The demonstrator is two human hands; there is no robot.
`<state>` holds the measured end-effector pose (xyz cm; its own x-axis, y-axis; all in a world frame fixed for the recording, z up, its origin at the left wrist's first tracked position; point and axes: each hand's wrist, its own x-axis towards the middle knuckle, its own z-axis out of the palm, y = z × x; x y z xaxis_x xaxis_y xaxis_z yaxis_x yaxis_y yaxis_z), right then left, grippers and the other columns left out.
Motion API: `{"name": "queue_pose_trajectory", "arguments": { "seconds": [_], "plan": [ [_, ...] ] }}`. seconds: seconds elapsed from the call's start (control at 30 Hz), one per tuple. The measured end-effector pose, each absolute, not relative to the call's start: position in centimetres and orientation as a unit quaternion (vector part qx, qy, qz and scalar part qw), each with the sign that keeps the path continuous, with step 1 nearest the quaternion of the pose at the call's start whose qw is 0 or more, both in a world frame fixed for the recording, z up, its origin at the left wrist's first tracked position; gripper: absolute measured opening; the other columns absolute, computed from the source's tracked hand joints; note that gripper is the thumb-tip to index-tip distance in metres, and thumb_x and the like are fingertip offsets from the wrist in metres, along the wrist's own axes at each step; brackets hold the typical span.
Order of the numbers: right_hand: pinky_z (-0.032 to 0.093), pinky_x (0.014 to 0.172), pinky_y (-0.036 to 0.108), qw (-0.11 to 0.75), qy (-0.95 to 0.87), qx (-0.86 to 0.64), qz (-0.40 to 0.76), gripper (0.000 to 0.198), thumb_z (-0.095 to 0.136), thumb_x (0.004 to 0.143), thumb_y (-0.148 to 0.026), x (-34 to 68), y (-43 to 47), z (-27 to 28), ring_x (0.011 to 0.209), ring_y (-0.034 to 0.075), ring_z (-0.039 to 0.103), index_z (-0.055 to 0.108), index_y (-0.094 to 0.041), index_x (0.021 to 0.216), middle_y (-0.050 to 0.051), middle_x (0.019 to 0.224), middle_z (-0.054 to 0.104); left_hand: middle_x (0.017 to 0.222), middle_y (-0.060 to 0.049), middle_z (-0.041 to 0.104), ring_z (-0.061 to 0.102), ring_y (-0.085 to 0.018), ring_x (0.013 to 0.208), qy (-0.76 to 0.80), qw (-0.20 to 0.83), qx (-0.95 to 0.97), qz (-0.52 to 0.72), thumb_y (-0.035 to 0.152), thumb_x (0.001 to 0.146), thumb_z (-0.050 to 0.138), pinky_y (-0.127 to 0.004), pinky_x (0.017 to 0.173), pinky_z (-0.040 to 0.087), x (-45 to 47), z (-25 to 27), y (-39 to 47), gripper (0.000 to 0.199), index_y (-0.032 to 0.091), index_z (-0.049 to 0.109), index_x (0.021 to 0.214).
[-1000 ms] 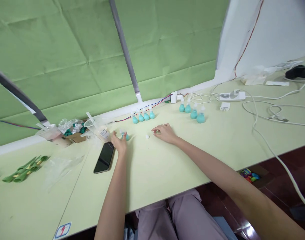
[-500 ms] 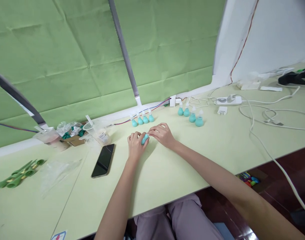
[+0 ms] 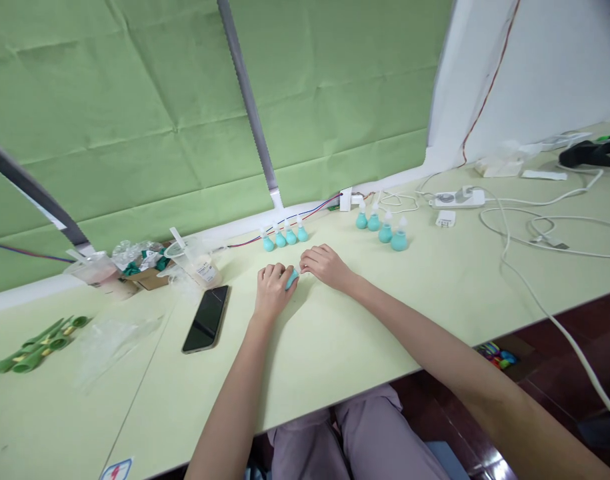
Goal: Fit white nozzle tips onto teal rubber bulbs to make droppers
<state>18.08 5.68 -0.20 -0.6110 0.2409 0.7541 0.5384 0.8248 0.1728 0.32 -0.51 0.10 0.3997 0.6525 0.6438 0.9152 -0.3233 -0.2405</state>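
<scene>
My left hand (image 3: 273,291) is wrapped round a turquoise squeeze bulb (image 3: 291,279), which lies tilted on its side with its neck pointing right. Most of the bulb is hidden behind the fingers. At the neck end, the fingers of my right hand (image 3: 327,265) pinch the bulb's small clear nozzle, though the fingertips cover much of it. Behind my hands stands a row of several turquoise bulbs with clear nozzles (image 3: 291,237). Another group of the same bulbs (image 3: 385,232) stands upright farther right.
A phone (image 3: 206,319) lies left of my left arm. Beyond it are a plastic cup (image 3: 203,268), a second cup (image 3: 107,280), a thin plastic bag (image 3: 115,340) and green horn-shaped pieces (image 3: 39,347). On the right, a power strip (image 3: 458,199), a charger (image 3: 445,219) and white cables lie on the table (image 3: 355,347).
My right fingers have curled in more at the nozzle and shifted slightly right. The bulb in my left hand has tilted a little. The standing bulbs have stayed in place.
</scene>
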Motion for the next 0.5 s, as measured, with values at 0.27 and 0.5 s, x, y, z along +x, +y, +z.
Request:
{"name": "queue_pose_trajectory", "arguments": {
  "seconds": [0.27, 0.5],
  "plan": [
    [0.034, 0.070, 0.027, 0.339, -0.910, -0.226, -0.075, 0.014, 0.042, 0.090, -0.024, 17.9, 5.8, -0.1, 0.077, 0.016, 0.047, 0.052, -0.016, 0.083, 0.004, 0.083, 0.055, 0.088, -0.007, 0.055, 0.045, -0.020, 0.083, -0.498, 0.281, -0.799, -0.184, 0.034, 0.085, 0.044, -0.033, 0.073, 0.032, -0.3, 0.1, -0.2, 0.023, 0.023, 0.056, 0.101],
    [0.037, 0.068, 0.025, 0.423, -0.852, -0.266, 0.156, 0.013, 0.041, 0.087, -0.022, 17.0, 5.4, -0.5, 0.074, 0.013, 0.048, 0.047, -0.019, 0.076, 0.001, 0.080, 0.051, 0.089, -0.006, 0.055, 0.045, -0.020, 0.084, -0.510, 0.277, -0.790, -0.196, 0.036, 0.085, 0.044, -0.033, 0.073, 0.032, -0.3, 0.2, -0.1, 0.026, 0.024, 0.057, 0.104]
  ]
}}
